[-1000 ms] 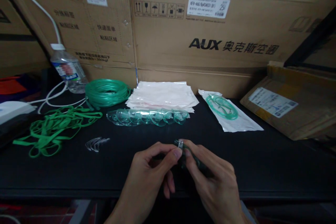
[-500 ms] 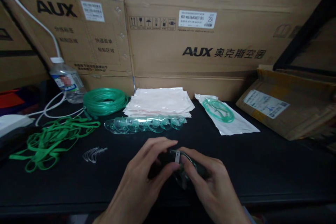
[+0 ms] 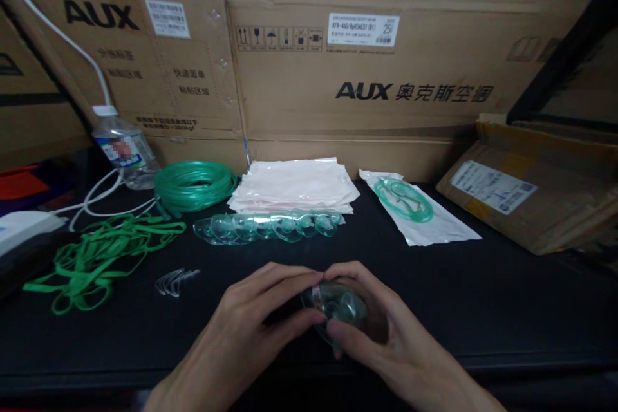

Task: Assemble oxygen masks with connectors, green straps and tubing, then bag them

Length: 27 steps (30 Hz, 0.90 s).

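Both hands, left hand [image 3: 263,309] and right hand [image 3: 381,328], have lowered the clear green plastic mask [image 3: 335,306] tableward, fingers now closed around it, near the row of matching masks [image 3: 268,226].

Most of the clear mask [image 3: 338,309] is covered by the left hand [image 3: 261,322] and right hand [image 3: 386,335], so its shape can't be made out. Both forearms run off the bottom edge. The water bottle [image 3: 123,148] label is blurred.
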{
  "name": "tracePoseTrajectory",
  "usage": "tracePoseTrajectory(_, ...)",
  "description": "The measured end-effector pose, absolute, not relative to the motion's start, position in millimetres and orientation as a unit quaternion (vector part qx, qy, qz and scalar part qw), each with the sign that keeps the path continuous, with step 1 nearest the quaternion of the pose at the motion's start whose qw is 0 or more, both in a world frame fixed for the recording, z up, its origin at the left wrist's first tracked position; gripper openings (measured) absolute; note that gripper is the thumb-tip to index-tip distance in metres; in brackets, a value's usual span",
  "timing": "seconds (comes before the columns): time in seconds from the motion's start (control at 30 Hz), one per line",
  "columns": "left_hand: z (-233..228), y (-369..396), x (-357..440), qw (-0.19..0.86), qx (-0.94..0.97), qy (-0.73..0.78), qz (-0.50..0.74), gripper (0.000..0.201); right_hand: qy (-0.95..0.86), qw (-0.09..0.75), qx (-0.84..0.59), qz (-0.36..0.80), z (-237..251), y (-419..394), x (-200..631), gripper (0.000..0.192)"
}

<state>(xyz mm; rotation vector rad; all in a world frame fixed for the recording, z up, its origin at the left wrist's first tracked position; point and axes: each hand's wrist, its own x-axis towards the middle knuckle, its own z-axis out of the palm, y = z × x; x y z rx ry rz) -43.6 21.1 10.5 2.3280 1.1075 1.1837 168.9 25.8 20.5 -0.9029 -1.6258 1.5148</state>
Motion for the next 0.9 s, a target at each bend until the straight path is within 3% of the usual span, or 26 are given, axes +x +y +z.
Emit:
tracePoseTrajectory(0.1, 11.9, 19.1, -44.6, 0.174, 0.796, 0.401, 0.419, 0.036, -0.677, 0.361, -0.363, 0.529, 18.3, 26.6, 171.1, 0.03)
tracePoseTrajectory(0.3, 9.6, 18.8, -45.3, 0.201, 0.799, 0.386, 0.415, 0.032, -0.746, 0.35, -0.391, 0.41, 13.2, 28.9, 170.1, 0.012)
tracePoseTrajectory(0.6, 8.8, 15.3, -45.1, 0.2, 0.817, 0.365, 0.4, 0.028, -0.783, 0.307, -0.406, 0.357, 11.8, 26.0, 166.9, 0.017)
tracePoseTrajectory(0.9, 22.2, 9.4, -50.7, 0.168, 0.787, 0.419, 0.421, 0.038, -0.807, 0.298, -0.401, 0.314, 9.3, 32.8, 166.3, 0.014)
